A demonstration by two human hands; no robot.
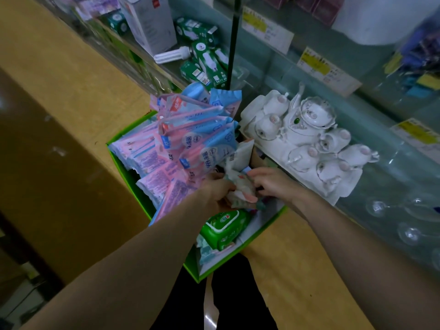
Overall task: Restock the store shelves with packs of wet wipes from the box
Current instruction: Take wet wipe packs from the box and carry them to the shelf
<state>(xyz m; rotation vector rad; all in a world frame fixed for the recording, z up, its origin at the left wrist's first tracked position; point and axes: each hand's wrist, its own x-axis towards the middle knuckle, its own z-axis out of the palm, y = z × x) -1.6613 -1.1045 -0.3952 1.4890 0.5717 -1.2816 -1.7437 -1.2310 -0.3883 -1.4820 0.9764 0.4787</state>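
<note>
In the centre of the frame, the left hand (217, 190) and right hand (271, 182) together grasp one pale pack (240, 184) over the green box (132, 179), which is still crowded with packs, so most restocking seems left.

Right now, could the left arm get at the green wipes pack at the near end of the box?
Probably yes. The green pack lies uncovered in the box, close beside the left wrist. But the left grip and right grip both hold a pale pack, which must go first.
</note>
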